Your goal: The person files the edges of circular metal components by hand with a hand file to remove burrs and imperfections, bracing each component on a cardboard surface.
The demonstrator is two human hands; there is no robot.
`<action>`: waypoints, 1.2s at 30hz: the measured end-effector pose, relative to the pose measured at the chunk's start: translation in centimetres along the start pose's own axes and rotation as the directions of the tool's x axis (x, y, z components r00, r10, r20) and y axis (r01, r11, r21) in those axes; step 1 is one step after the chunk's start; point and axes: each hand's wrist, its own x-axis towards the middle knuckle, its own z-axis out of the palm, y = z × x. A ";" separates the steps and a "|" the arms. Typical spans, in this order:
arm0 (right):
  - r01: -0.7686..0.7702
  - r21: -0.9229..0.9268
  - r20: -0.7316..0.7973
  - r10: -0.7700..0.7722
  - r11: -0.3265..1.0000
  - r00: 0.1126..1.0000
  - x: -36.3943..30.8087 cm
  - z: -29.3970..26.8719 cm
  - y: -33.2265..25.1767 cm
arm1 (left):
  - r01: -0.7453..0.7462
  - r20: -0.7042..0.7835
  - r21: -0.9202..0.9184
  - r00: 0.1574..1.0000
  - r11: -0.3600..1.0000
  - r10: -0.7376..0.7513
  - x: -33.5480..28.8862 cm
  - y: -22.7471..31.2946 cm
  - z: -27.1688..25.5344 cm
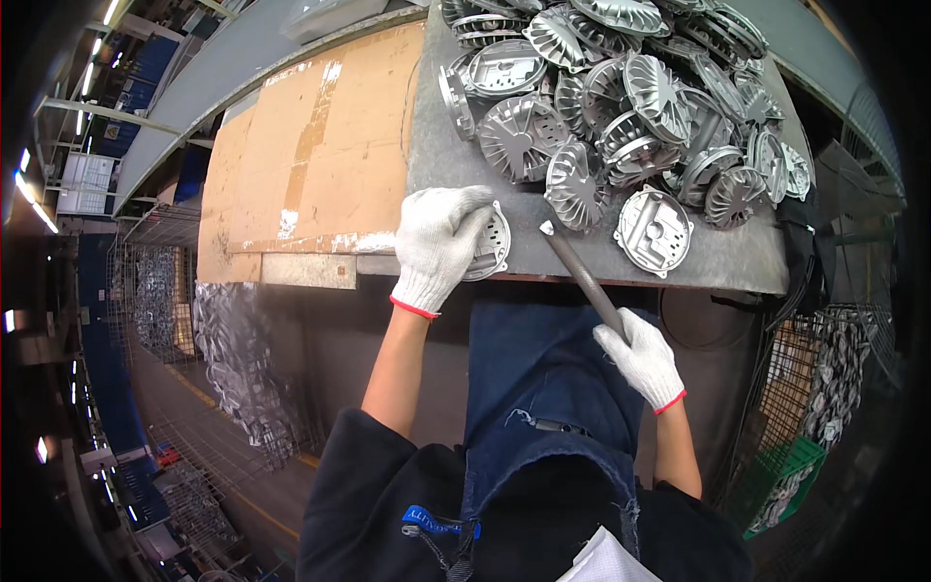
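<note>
My left hand (432, 238), in a white knit glove with a red cuff, is closed at the rim of a round silver metal casting (496, 244). That casting lies at the table's near edge, and my hand covers its left part. My right hand (642, 359), gloved the same way, is wrapped round the lower end of a long dark grey file (582, 274). The file slants up and left, its pale tip apart from the held casting. Right of the tip, another round casting (654, 231) lies with its pocketed face up.
A heap of finned round castings (635, 102) covers the back right of the grey table (446, 145). Flattened cardboard (320, 145) lies on the left. Wire cages (160, 291) stand at the left, and a green crate (790, 480) is low at the right.
</note>
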 end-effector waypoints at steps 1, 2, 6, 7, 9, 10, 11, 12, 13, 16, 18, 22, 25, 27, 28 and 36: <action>0.001 0.000 0.003 -0.001 1.000 1.000 0.0 0.0 0.0 | -0.016 -0.012 -0.005 1.000 1.000 0.016 0.0 0.1 0.0; 0.007 -0.010 -0.002 -0.007 1.000 1.000 0.0 0.0 0.0 | -0.034 -0.024 -0.013 0.999 0.999 0.034 -0.1 0.2 0.2; -0.001 -0.007 0.001 0.001 1.000 1.000 0.1 0.0 0.2 | 0.097 0.014 -0.006 0.995 0.995 -0.097 -0.3 0.2 0.6; 0.003 -0.007 0.003 -0.003 1.000 1.000 0.1 0.1 0.2 | 0.133 0.042 -0.032 0.990 0.991 -0.132 -0.2 0.2 0.5; 0.014 0.015 -0.009 -0.014 1.000 1.000 0.1 0.0 0.2 | 0.171 0.067 -0.055 0.984 0.984 -0.168 -0.1 0.6 0.4; 0.019 0.014 -0.007 -0.019 1.000 1.000 0.1 -0.1 0.0 | 0.318 0.095 -0.218 0.948 0.923 -0.304 -0.1 1.0 0.4; 0.007 0.037 0.008 -0.007 0.999 1.000 -0.1 -0.3 -0.3 | 0.448 0.146 -0.370 0.893 0.814 -0.425 -0.2 1.3 0.2; -0.005 0.060 0.024 0.004 0.998 1.000 -0.1 -0.3 -0.4 | 0.448 0.141 -0.368 0.893 0.815 -0.428 -0.1 1.5 -0.1; 0.001 0.059 0.027 -0.002 0.998 1.000 0.0 -0.2 -0.3 | 0.524 0.182 -0.554 0.834 0.647 -0.520 -0.1 1.8 -0.5; 0.024 0.111 0.018 -0.026 0.994 0.999 0.2 0.2 0.5 | 0.551 0.251 -0.734 0.764 0.398 -0.594 0.4 3.3 -2.8; 0.013 0.131 0.023 -0.016 0.991 1.000 0.3 0.2 0.7 | 0.538 0.257 -0.764 0.760 0.356 -0.597 0.5 4.2 -4.1; -0.023 0.108 0.047 0.018 0.994 0.999 0.1 -0.2 -0.1 | 0.536 0.308 -0.804 0.744 0.255 -0.593 0.5 5.7 -5.7; 0.001 0.138 0.036 -0.006 0.990 0.999 0.1 -0.1 0.2 | 0.526 0.342 -0.830 0.741 0.183 -0.577 0.5 6.6 -6.4; 0.012 0.124 0.023 -0.015 0.992 1.000 0.0 -0.1 -0.1 | 0.520 0.358 -0.841 0.741 0.148 -0.568 0.3 6.7 -6.7; 0.012 0.123 0.023 -0.015 0.992 1.000 0.0 -0.1 -0.1 | 0.508 0.355 -0.849 0.753 0.146 -0.554 0.2 6.8 -6.7; -0.043 0.162 0.044 0.036 0.986 0.998 0.0 -0.3 -0.5 | 0.509 0.319 -0.818 0.788 0.267 -0.526 0.2 4.9 -4.9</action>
